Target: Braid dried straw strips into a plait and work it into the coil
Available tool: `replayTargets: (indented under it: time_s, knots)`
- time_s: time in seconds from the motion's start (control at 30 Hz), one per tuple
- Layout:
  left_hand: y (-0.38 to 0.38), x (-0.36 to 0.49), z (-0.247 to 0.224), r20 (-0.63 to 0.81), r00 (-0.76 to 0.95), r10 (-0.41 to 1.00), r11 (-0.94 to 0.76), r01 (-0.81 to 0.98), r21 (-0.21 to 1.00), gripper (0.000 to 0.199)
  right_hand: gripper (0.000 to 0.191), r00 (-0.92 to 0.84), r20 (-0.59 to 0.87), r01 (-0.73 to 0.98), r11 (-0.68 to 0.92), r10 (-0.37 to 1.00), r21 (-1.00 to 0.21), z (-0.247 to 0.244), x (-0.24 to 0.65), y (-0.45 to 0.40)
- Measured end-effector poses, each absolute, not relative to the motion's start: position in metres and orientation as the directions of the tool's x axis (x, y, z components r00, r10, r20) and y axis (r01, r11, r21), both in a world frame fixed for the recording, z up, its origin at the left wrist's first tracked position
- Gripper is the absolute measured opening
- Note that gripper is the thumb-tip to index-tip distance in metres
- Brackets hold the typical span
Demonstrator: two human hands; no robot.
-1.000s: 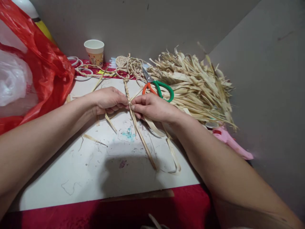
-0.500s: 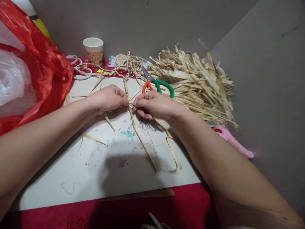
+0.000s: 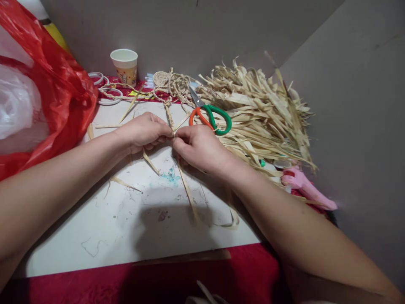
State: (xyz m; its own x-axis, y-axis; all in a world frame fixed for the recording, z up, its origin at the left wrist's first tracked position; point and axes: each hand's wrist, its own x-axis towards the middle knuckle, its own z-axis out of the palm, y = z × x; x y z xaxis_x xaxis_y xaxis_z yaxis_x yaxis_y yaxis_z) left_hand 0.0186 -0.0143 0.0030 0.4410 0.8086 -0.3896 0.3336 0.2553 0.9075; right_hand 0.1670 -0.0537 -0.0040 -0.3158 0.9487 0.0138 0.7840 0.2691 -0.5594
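Grey walls [image 3: 202,33] meet at a corner behind a white board [image 3: 95,219] w/ teal & dark stains, laid on dark red patterned cloth [image 3: 247,261]. L hand [image 3: 145,131]: thumb & fingers pinched together on the lower end of a pale, braided straw cord [image 3: 169,116], mid-board. R hand [image 3: 199,145]: thumb & index close together at the same spot, fingertips touching or nearly so w/ L; exact grip hidden. Loose straw strips hang below both hands. Just beyond R hand: scissors w/ orange & green handles [image 3: 218,120], blades pointing away, by a big heap of dry, pale straw strips [image 3: 259,109]. Back edge, L to R: white rings [image 3: 110,97], patterned paper cup [image 3: 124,67] (upright), coiled straw cord [image 3: 172,84]. Far L: red plastic bag [image 3: 69,93] w/ clear plastic. R side: pink glue-gun-like tool [image 3: 306,185], partly under straw.
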Motion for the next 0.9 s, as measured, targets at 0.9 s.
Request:
replayTargets:
  time_s: [0.9]
  knots:
    - [-0.003, 0.004, 0.000, -0.439, 0.563, 0.700, 0.453, 0.126, 0.883, 0.016, 0.018, -0.294, 0.115, 0.468, 0.248, 0.949, -0.848, 0.064, 0.217, -0.055]
